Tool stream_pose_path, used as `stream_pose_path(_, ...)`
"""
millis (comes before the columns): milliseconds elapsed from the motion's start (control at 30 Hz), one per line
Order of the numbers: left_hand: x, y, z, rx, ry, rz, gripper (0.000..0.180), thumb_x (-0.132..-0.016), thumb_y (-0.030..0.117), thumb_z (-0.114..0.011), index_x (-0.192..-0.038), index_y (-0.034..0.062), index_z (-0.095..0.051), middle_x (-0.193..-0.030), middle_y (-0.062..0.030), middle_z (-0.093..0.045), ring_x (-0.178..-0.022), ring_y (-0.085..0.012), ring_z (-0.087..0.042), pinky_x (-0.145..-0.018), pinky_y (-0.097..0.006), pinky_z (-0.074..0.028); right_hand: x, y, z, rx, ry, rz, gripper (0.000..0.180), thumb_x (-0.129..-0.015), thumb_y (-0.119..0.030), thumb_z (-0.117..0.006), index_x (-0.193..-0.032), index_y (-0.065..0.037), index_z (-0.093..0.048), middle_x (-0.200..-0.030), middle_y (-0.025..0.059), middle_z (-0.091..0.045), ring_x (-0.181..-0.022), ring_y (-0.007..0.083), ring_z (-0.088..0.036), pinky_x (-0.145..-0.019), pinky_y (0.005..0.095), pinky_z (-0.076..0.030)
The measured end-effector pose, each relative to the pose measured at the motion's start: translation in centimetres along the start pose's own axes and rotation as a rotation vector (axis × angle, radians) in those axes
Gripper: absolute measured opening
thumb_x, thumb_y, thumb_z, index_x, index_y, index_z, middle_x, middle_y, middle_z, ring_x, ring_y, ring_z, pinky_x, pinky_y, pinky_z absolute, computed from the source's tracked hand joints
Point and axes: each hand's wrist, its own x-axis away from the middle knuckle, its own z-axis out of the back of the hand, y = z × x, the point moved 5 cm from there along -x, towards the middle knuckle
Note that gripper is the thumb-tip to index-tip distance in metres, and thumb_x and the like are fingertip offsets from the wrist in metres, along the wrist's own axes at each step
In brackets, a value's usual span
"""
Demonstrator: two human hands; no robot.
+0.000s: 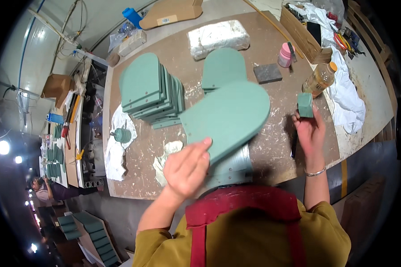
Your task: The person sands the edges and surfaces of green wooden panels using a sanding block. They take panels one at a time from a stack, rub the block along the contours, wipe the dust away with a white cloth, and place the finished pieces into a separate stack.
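My left hand (pixel 187 167) grips the near end of a flat green panel (pixel 229 115) with one rounded end, thumb on its top face. The panel is held over the table, its round end pointing away to the right. It overlaps another green panel (pixel 224 66) lying behind it. In my right hand (pixel 310 131), off to the right and apart from the panel, a small green block (pixel 304 105) is pinched between fingers and thumb. A stack of similar green panels (pixel 141 82) stands left of the held one. Near my waist lies a silvery-green flat piece (pixel 231 167), partly covered.
A white wrapped block (pixel 218 38) lies at the back. Rightward are a dark grey slab (pixel 268 74), a pink bottle (pixel 284 57), an orange-capped bottle (pixel 317 82) and a white cloth (pixel 346 98). A green jar-like container (pixel 122 135) sits on a cloth at the left edge.
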Motion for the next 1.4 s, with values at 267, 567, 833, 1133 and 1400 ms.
stream_pose_path(267, 7.0, 3.3, -1.6, 0.165, -0.138, -0.017, 0.017, -0.072, 0.001, -0.076, -0.088, 0.0052, -0.069, -0.11, -0.0089, -0.074, -0.074, -0.0185, -0.061, -0.058, -0.028, -0.048, 0.3, 1.8, -2.1, 0.037, 0.006, -0.075, 0.031, -0.102, -0.021, -0.06, -0.127, -0.004, -0.056, -0.107, 0.0112, -0.063, -0.091, 0.0246, -0.058, -0.085, 0.0406, -0.049)
stream_pose_path(567, 11.4, 4.7, -3.8, 0.203, -0.308, 0.005, 0.022, -0.081, 0.015, -0.071, -0.102, 0.0126, -0.068, -0.129, -0.0029, -0.065, -0.09, -0.0146, -0.059, -0.061, -0.028, -0.044, 2.3, 3.4, -0.6, 0.115, 0.01, -0.152, 0.029, -0.102, -0.021, -0.059, -0.124, -0.003, -0.057, -0.106, 0.0114, -0.063, -0.092, 0.0241, -0.059, -0.088, 0.0418, -0.05)
stream_pose_path(833, 11.9, 4.8, -3.4, 0.156, -0.27, 0.046, 0.025, -0.081, 0.022, -0.073, -0.105, 0.0137, -0.067, -0.13, -0.0021, -0.065, -0.098, -0.0169, -0.062, -0.07, -0.031, -0.047, 3.2, 6.2, -1.5, 0.163, -0.038, -0.231, 0.029, -0.102, -0.021, -0.059, -0.124, -0.003, -0.056, -0.106, 0.0121, -0.063, -0.092, 0.0257, -0.06, -0.097, 0.0476, -0.05)
stream_pose_path(1133, 12.0, 0.8, -3.9, 0.192, -0.496, 0.256, 0.063, -0.084, 0.046, -0.073, -0.135, 0.011, -0.06, -0.15, -0.0094, -0.052, -0.133, -0.0351, -0.05, -0.105, -0.05, -0.042, 2.4, 6.5, -3.9, 0.223, -0.089, -0.205, 0.03, -0.104, -0.018, -0.054, -0.128, 0.0, -0.057, -0.115, 0.0129, -0.064, -0.105, 0.0249, -0.063, -0.107, 0.0485, -0.048)
stream_pose_path(1400, 12.7, 1.2, -4.1, 0.198, -0.415, 0.278, 0.074, -0.078, 0.054, -0.075, -0.136, 0.0096, -0.06, -0.15, -0.0106, -0.052, -0.134, -0.0324, -0.051, -0.11, -0.055, -0.039, 2.0, 7.7, -5.8, 0.51, -0.11, -0.115, 0.032, -0.103, -0.02, -0.057, -0.128, 0.0, -0.056, -0.122, 0.0096, -0.063, -0.112, 0.0207, -0.061, -0.109, 0.0421, -0.047)
